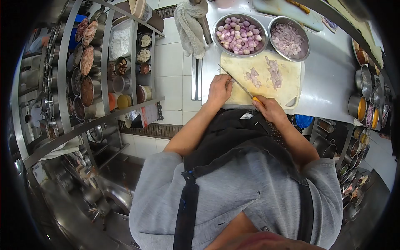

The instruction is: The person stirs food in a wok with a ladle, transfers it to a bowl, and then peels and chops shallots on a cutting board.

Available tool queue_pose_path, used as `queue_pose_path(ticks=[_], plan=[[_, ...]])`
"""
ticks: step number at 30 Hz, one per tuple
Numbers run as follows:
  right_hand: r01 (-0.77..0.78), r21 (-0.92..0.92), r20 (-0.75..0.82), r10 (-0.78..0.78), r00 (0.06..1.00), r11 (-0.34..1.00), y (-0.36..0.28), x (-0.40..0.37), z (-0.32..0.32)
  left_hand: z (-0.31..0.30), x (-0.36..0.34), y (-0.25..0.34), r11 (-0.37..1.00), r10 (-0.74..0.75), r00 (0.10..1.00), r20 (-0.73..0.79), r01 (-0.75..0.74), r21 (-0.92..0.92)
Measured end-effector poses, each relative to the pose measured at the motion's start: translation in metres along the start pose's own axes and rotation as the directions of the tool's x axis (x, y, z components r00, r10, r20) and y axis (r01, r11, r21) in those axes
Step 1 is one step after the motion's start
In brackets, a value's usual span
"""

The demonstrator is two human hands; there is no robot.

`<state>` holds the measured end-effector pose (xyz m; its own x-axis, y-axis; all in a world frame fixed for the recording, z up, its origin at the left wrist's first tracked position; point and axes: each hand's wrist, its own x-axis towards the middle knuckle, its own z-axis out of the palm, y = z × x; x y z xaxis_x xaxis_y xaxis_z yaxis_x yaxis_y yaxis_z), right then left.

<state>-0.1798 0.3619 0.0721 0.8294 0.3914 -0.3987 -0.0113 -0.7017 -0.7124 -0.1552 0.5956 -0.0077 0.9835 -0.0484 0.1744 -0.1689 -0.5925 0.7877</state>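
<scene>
Shallot pieces (273,74) lie in two loose clusters on a pale cutting board (287,85), which rests on the steel counter (329,87) in front of the person. The right hand (270,109) is at the near edge of the board, its fingers clenched around the orange handle of a knife (237,82). The long thin blade runs slantwise away from that hand, over the left part of the board, with its tip near the board's far left corner.

The left hand (219,89) is set down on the left end of the board just beside the blade. Its fingers (227,82) are curled under and meet the knife near mid-blade. Whether they are pinning anything beneath them cannot be told from this view. The shallot pieces sit to the right of the blade, apart from both hands.

Beyond the board stand two round steel bowls, almost touching. The left bowl (220,26) is filled with whole peeled shallots (240,35), and the right bowl (307,45) holds cut shallot (286,39). A grey towel (189,27) hangs over the counter's left edge, just beside the bowl of whole shallots. At the right end of the counter is a row of small metal pots (361,106) holding sauces. On the far left, wire shelves (104,62) carry many filled containers.
</scene>
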Motion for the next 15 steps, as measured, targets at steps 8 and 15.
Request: queue_pose_path(ticks=[8, 15], plan=[[0.053, -0.006, -0.007, -0.053, 0.999, 0.999, 0.003, 0.052, 0.027, 0.000, 0.000, 0.000, 1.000, -0.003, 1.000, 0.007, 0.003, -0.012], [-0.054, 0.089, -0.021, 0.056, 0.998, 0.995, 0.009, 0.044, 0.025, 0.008, 0.010, 0.004, 0.992, 0.088, 0.996, -0.015, -0.086, 0.089]])
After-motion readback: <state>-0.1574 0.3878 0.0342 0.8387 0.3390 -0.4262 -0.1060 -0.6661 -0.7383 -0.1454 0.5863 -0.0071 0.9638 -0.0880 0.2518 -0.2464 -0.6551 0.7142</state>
